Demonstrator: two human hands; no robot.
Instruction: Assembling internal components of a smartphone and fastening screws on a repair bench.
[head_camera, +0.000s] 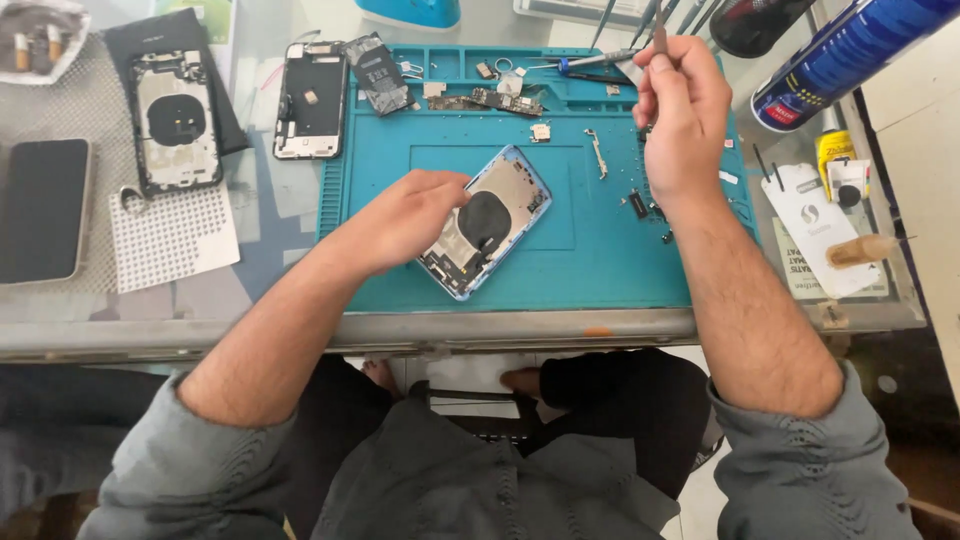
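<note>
The left hand (415, 215) rests with curled fingers on the edge of an opened blue phone housing (487, 222), which lies tilted in the middle of the teal repair mat (600, 250) on the glass surface (280, 225). Farther back, the right hand (680, 115) is raised over the mat's right side, fingers pinched around thin tweezers (660, 22). Small loose phone parts (500, 100) lie along the mat's far edge.

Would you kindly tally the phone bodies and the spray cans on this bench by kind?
Opened phone housings: 3, blue one under the left hand, two off the mat
Intact dark phone: 1
Blue spray can: 1
Total: 5
</note>
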